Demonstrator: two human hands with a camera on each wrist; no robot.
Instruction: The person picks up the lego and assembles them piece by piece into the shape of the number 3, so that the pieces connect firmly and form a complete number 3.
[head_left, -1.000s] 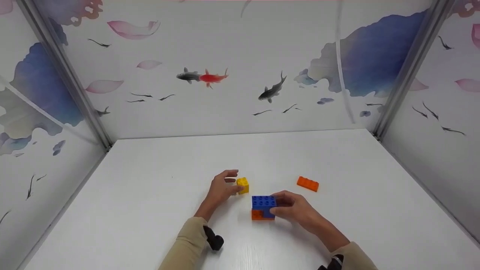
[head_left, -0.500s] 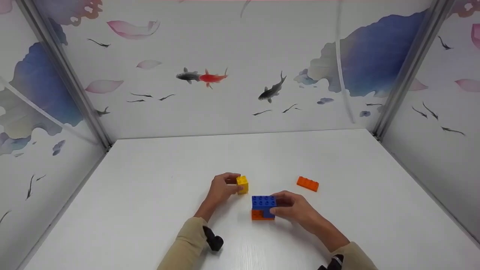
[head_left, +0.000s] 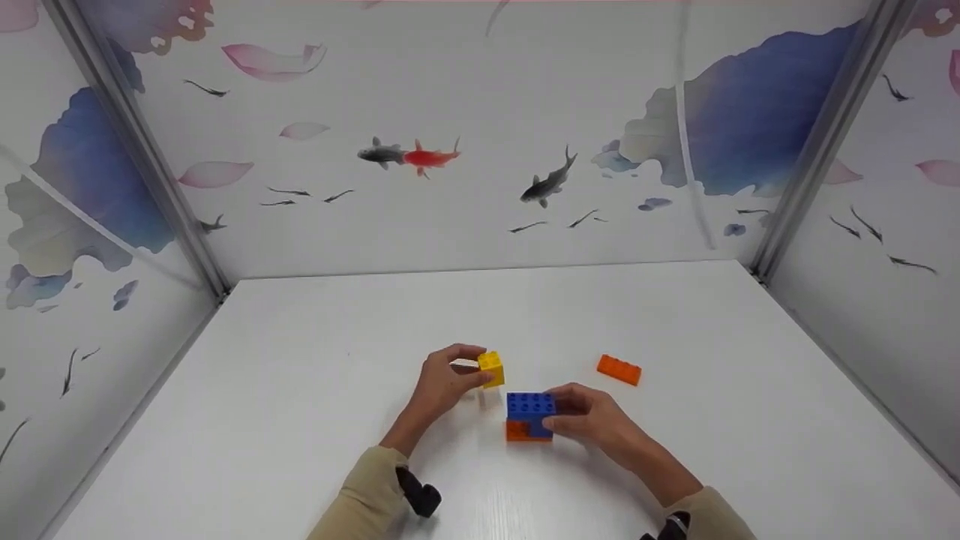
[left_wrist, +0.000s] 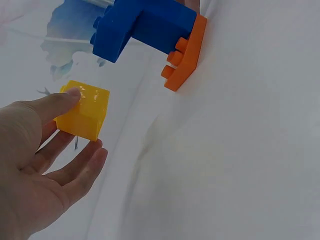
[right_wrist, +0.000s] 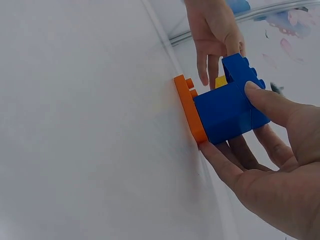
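A small yellow toy brick (head_left: 490, 369) is pinched between thumb and fingers of my left hand (head_left: 444, 381), raised a little off the table. In the left wrist view the yellow brick (left_wrist: 86, 111) is tilted, its smooth side facing the camera. My right hand (head_left: 596, 420) grips the right side of a blue brick stack (head_left: 531, 405). That stack has a long studded brick on top of a smaller blue block, joined to an orange base plate (right_wrist: 190, 110) that rests on the table. Some orange studs (left_wrist: 175, 57) show bare under the overhang.
A loose orange flat brick (head_left: 619, 370) lies on the white table (head_left: 337, 330), behind and right of the stack. White printed panels (head_left: 480, 225) enclose the table at the back and both sides.
My left hand has closed its fingers on the yellow brick and lifted it slightly, up and to the right. My right hand keeps its grip on the stack.
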